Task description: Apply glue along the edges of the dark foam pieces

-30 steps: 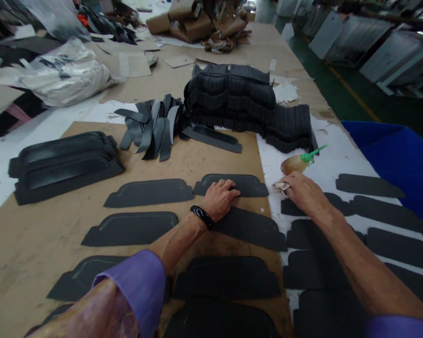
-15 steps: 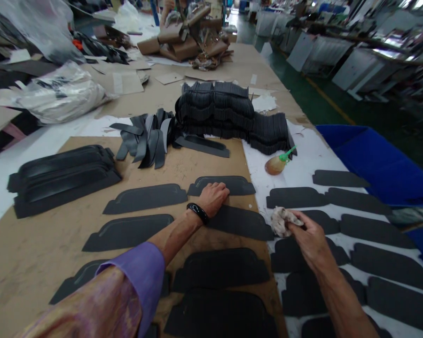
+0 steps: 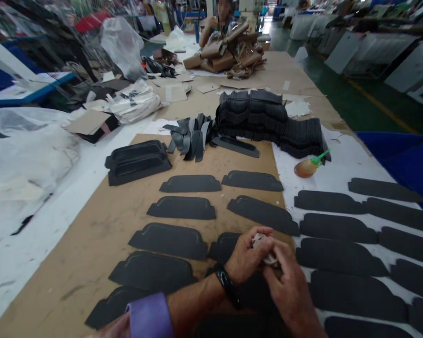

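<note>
Both of my hands meet over the dark panels at the right edge of the brown board (image 3: 102,249). Between them is a crumpled, stained rag (image 3: 264,244). My left hand (image 3: 248,256) is curled around its left side, and a black band sits on that wrist. Fingers of my right hand (image 3: 285,277) close on the rag from the right. Beneath the hands, a dark panel (image 3: 222,246) is partly hidden. Other black shaped panels (image 3: 169,241) lie flat in rows on the board. More plain panels (image 3: 338,256) rest on the white surface to the right.
A squeeze bottle (image 3: 306,167) with a green nozzle and amber liquid lies beyond the panels. Behind are a long black stack (image 3: 254,117), loose strips (image 3: 190,136) and stacked panels (image 3: 137,162). A blue bin (image 3: 402,155) stands right. A person (image 3: 215,26) is at the far end.
My left hand has left the upper right panel on the board and come back toward me to the rag. My right hand has brought the rag leftward. The view has turned left.
</note>
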The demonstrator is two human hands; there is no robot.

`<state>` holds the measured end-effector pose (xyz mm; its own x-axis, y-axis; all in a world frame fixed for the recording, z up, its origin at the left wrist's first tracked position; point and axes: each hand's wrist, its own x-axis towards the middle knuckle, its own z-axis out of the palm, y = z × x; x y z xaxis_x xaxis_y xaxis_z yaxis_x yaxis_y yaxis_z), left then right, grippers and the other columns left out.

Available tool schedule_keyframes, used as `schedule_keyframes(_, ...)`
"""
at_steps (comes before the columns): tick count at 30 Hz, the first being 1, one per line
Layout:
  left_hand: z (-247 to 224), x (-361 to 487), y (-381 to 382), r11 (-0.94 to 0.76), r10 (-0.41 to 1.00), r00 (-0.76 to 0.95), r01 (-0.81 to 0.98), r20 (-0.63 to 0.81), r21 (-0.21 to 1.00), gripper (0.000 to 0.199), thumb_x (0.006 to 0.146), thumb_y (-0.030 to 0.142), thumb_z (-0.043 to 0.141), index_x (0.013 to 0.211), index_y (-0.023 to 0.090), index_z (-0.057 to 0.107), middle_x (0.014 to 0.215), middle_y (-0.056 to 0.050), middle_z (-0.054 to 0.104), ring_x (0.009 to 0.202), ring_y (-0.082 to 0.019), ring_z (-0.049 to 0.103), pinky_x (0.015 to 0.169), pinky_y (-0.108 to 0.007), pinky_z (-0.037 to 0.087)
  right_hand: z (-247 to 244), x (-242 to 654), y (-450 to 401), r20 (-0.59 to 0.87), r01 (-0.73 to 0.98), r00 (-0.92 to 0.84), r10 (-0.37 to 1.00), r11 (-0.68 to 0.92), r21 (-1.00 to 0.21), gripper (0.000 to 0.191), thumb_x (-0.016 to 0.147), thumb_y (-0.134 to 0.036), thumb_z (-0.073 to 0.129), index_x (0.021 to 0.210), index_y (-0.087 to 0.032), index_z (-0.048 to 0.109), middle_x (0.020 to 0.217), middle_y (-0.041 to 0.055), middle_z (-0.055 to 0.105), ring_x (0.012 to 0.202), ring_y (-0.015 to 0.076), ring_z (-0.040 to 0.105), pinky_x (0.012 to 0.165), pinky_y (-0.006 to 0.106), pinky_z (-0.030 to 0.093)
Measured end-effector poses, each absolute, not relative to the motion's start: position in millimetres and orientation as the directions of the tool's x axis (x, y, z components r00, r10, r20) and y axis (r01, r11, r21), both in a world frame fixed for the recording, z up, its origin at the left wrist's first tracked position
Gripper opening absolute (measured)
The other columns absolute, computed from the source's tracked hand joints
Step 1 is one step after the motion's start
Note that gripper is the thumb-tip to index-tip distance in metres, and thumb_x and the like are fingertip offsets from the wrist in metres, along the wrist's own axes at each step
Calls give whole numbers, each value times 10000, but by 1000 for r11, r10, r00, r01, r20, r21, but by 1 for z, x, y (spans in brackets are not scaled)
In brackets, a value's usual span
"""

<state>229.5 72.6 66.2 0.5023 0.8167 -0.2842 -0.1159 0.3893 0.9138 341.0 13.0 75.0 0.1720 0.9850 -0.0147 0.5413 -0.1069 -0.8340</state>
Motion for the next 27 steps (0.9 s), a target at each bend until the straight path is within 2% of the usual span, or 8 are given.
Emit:
schedule_keyframes(5, 74, 165, 58, 453, 863, 301, -103, -406, 886, 456, 737, 580, 553, 938, 181, 648, 848, -72, 650, 662, -157, 597, 590, -280, 468, 91, 308, -4, -273, 72, -173, 946, -265, -962, 542, 763, -363, 591, 1282, -294, 449, 1353, 57, 465, 1227, 249, 444, 1014, 427, 375)
schedule_keyframes(8, 80, 112, 59, 407, 910, 94, -15, -404, 913, 435, 740, 581, 538, 942, 206, 623, 784, -36, 624, 593, -152, 582, 515, -271, 454, 95, 303, -8, -312, -127, -114, 943, -326, -937, 484, 779, -399, 583, 1243, -295, 488, 1287, 63, 536, 1155, 229, 522, 980, 403, 416)
schedule_keyframes(10, 84, 67, 66, 370, 927, -90, 70, -363, 926, 419, 774, 568, 497, 979, 214, 585, 693, 18, 543, 509, -111, 507, 439, -225, 387, 92, 306, -11, -349, -108, 44, 936, -343, -933, 404, 765, -403, 611, 1147, -277, 568, 1197, 63, 603, 1084, 219, 572, 956, 378, 438)
schedule_keyframes(12, 88, 19, 76, 337, 920, -278, 197, -277, 921, 423, 818, 565, 421, 880, 177, 578, 647, 38, 475, 481, -78, 422, 427, -196, 338, 86, 314, -18, -387, -78, 197, 901, -379, -922, 334, 727, -420, 648, 1014, -247, 641, 1085, 63, 657, 975, 219, 624, 900, 359, 481)
schedule_keyframes(15, 93, -46, 91, 349, 893, -417, 402, -170, 846, 503, 878, 529, 275, 851, 142, 596, 657, 23, 484, 519, -85, 420, 447, -188, 333, 79, 331, -35, -439, -71, 325, 838, -441, -895, 326, 644, -445, 710, 875, -216, 684, 942, 58, 693, 831, 214, 659, 796, 333, 534)
schedule_keyframes(20, 89, -104, 109, 356, 904, -423, 652, -70, 669, 408, 847, 323, 406, 1223, 178, 474, 1017, -6, 586, 847, -137, 513, 749, -247, 428, 78, 347, -67, -522, -91, 385, 761, -531, -842, 385, 570, -461, 755, 852, -206, 697, 890, 57, 707, 753, 206, 670, 688, 299, 556)
schedule_keyframes(24, 78, -121, 117, 344, 924, -382, 798, -27, 496, 558, 798, 330, 476, 1303, 112, 381, 1365, -130, 398, 1212, -263, 359, 994, -418, 286, 81, 347, -85, -526, -100, 426, 736, -540, -836, 409, 524, -478, 770, 801, -185, 703, 836, 71, 715, 723, 217, 673, 673, 318, 558)
schedule_keyframes(27, 72, -133, 121, 347, 930, -364, 913, 46, 213, 579, 871, 460, 301, 1316, 90, 331, 1415, -206, 284, 1281, -329, 276, 981, -518, 272, 82, 347, -95, -494, -61, 426, 758, -521, -852, 406, 559, -484, 749, 817, -175, 700, 825, 74, 713, 708, 203, 669, 658, 307, 551)
